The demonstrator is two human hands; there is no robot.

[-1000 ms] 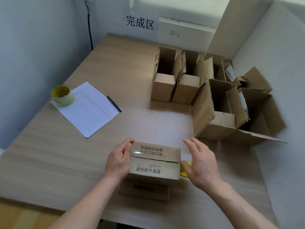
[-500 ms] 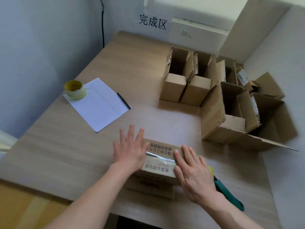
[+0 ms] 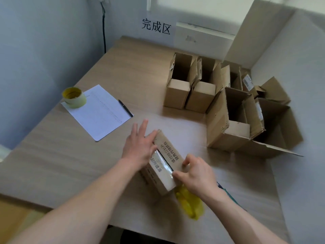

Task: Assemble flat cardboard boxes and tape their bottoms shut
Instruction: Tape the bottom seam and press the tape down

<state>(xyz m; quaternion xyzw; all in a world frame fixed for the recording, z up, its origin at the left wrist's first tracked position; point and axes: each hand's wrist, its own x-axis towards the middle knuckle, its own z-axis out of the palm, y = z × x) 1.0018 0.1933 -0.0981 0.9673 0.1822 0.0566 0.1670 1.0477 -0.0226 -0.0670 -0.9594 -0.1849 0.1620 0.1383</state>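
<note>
Far left on the worktop (image 3: pixel 58 161) sits a tape roll (image 3: pixel 74 97) on one corner of a paper sheet (image 3: pixel 98 111), with a pen (image 3: pixel 125 108) along the sheet's right edge; I judge they are parked there to keep the middle free for folding.

My left hand (image 3: pixel 140 147) lies flat against the left end of the box (image 3: pixel 164 164), fingers straight and spread, its grip apart and clamped on nothing. It looks placed to brace the box so it does not slide. The box stands bottom up near the worktop's front edge, turned at an angle, a glossy tape strip (image 3: pixel 161 162) running along the seam between its flaps.

My right hand (image 3: pixel 197 173) meets the near right end of the box, thumb and fingers curled onto the corner where the strip ends, probably pressing the tape's tail down over the edge. Just beside it, partly under my wrist, lies a yellow tape dispenser (image 3: pixel 190 204), kept within reach.

Further right and back, finished boxes (image 3: pixel 226 131) stand open side up, clustered below a wall sign (image 3: pixel 156 26).
</note>
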